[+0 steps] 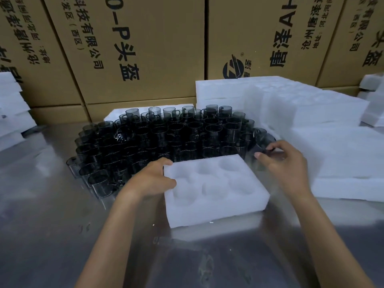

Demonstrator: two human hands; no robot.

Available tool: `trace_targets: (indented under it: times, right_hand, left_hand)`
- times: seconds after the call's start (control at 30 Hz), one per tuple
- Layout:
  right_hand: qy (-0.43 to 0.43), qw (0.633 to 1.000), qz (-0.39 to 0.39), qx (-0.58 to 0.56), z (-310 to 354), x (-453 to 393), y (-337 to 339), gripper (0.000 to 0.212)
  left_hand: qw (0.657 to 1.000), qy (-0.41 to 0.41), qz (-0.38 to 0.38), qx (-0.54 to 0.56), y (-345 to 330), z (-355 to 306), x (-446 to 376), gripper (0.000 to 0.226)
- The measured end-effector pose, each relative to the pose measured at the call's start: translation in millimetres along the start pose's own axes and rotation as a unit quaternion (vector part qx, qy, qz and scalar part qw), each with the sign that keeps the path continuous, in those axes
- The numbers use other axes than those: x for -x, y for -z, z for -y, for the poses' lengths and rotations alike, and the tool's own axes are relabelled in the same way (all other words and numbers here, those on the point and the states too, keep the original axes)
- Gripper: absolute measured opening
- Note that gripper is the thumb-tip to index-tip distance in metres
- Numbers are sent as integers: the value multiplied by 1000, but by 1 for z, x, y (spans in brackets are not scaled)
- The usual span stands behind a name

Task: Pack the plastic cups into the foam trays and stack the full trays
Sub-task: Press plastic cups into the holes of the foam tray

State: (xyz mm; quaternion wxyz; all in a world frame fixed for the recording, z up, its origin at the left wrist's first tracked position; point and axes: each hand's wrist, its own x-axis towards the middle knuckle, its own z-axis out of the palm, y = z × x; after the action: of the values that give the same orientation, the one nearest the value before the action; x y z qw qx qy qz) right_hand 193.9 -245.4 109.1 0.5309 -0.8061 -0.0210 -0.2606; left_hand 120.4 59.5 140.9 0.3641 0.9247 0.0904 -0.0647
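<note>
From the head view, my left hand (154, 179) grips the left edge of the empty foam tray (214, 190) on the metal table (52, 225), while my right hand (284, 163) pinches one smoky cup (262, 142) at the right edge of the crowded cups (162, 140). I judge the cup is light, thin and slippery, so I hold it by the wall near the rim. The tray looks soft and very light, so it needs steadying.

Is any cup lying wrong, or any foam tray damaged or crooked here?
Mostly no. The tray in front is whole and empty, only turned a bit askew on the table. The cups stand upright, except a few at the near left edge, which seem tipped on their sides.
</note>
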Motion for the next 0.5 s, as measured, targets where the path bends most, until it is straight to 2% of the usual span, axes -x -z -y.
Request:
trace_targets:
  times: [0.1,0.17,0.23,0.27,0.37,0.43,0.5]
  right_hand:
    - [48,997,20,-54,34,5,-7,23]
    - [64,991,79,-89,57,8,-18,24]
    - [76,980,146,-112,74,12,-31,28]
    - [81,974,176,-122,80,15,-37,31]
    - [78,955,242,-151,81,31,-52,48]
    - [72,954,247,-151,78,41,-59,63]
    - [65,959,229,-154,75,49,-63,67]
  left_hand:
    - [1000,-4,-15,-15,-1,-5,1,62]
    - [991,-41,-128,-18,-5,-12,1,58]
    - [955,-136,-259,49,-13,-25,3,53]
    - [939,-184,-273,98,-18,-32,4,55]
    - [924,-257,-194,206,-33,-40,6,69]
    - [919,-270,-184,221,-37,-34,6,71]
    - [909,-269,-194,251,-39,-27,6,69]
